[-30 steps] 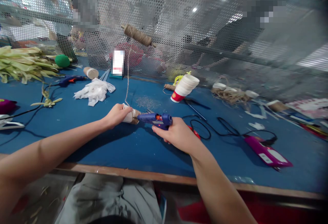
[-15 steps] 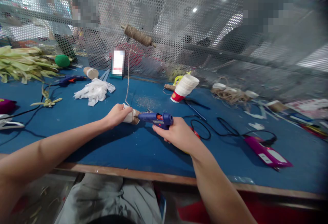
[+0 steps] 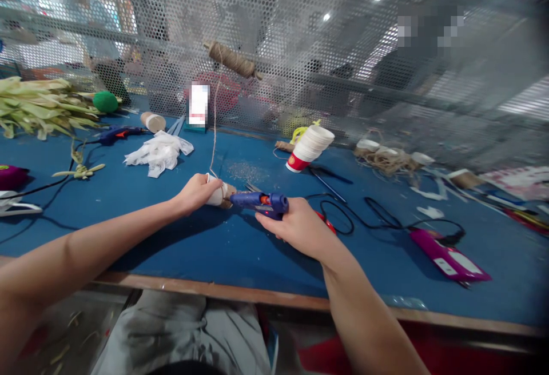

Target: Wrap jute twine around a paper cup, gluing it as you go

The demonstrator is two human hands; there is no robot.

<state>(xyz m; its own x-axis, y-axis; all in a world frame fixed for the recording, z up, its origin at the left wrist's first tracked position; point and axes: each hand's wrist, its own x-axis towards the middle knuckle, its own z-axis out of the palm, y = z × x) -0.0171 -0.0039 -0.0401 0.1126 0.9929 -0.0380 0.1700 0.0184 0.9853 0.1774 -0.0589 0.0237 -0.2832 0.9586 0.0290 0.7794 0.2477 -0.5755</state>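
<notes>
My left hand (image 3: pixel 198 193) is closed around a white paper cup (image 3: pixel 218 193) lying on its side, with brown twine wound at its right end. My right hand (image 3: pixel 297 223) grips a blue hot glue gun (image 3: pixel 261 202), whose nozzle points left and meets or nearly meets the twine-wrapped end; I cannot tell whether they touch. A strand of twine (image 3: pixel 215 118) runs from the cup up to a twine spool (image 3: pixel 231 59) on a rod at the mesh panel.
A stack of paper cups (image 3: pixel 311 147) leans behind my right hand. White crumpled plastic (image 3: pixel 158 152), corn husks (image 3: pixel 43 103) and another glue gun (image 3: pixel 118 134) lie left. At the right are a purple power strip (image 3: pixel 448 256) with a black cable and a twine heap (image 3: pixel 386 160).
The glue gun has shifted very slightly left along the cup's twine-wrapped end. My left hand and the cup stay in nearly the same place.
</notes>
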